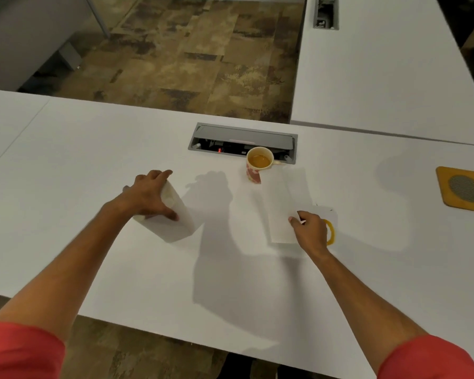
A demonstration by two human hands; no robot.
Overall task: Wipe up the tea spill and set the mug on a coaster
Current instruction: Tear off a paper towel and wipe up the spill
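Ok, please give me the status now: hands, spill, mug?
Left hand grips paper roll. Right hand pinches sheet beside spill. Mug on table, coaster far right, path open.

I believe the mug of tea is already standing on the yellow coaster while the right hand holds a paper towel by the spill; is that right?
Not quite. The head view shows the mug standing on the bare table in front of the cable box, while the yellow coaster lies far off to the right with nothing on it. The rest holds: the right hand holds a paper towel by the spill.
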